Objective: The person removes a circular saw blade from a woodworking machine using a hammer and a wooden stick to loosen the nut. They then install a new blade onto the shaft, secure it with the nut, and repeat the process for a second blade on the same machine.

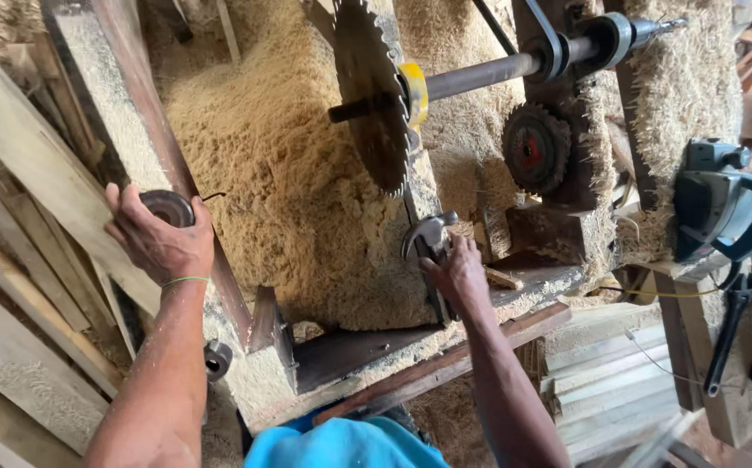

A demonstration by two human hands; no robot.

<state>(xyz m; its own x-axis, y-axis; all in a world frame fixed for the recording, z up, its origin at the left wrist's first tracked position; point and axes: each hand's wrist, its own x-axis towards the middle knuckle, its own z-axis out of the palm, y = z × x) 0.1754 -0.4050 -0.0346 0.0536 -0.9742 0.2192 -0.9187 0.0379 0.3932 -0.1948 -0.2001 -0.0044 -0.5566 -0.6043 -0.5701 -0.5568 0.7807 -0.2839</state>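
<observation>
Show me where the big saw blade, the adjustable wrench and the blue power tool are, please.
saw blade (367, 82), head view, on its flat toothed disc.
adjustable wrench (428, 236), head view, on its jaw head above the right hand.
blue power tool (727, 208), head view, on its body.

The location is a woodworking sawmill workshop. A toothed circular saw blade is mounted on a steel shaft; deep sawdust lies left of and behind the blade. Rough planks stand far left of the blade, and a blue power tool sits far right.
</observation>
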